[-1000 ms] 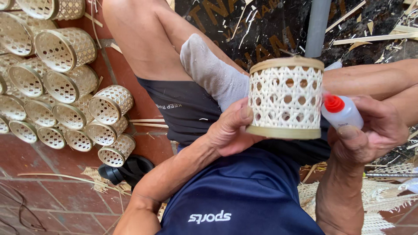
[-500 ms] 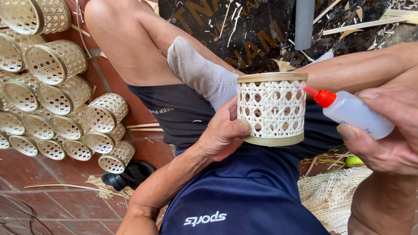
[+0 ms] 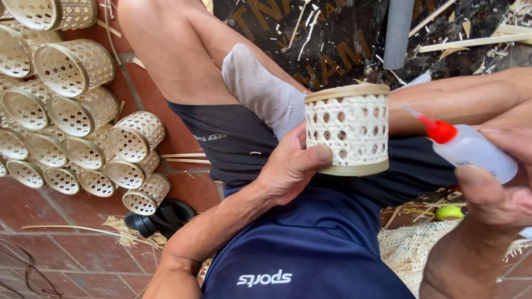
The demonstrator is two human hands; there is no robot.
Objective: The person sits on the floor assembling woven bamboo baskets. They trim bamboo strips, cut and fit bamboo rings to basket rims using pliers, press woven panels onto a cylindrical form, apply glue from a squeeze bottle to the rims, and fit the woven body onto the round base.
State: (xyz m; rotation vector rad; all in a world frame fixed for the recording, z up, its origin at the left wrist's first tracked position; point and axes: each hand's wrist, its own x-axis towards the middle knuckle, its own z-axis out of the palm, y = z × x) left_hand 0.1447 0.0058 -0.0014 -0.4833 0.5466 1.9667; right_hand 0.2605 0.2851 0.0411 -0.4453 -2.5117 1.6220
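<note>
While left fingers grip basket, bottle beside

Bright, even daylight, soft and diffuse with no hard shadows; only faint shading under the stacked pale woven cane baskets on the red brick-tile floor. Mild glare on the translucent white squeeze bottle with red nozzle. Focus is sharp in the centre; the right hand close to the lens looks slightly soft. Wide-angle stretching shows at the edges.
</note>
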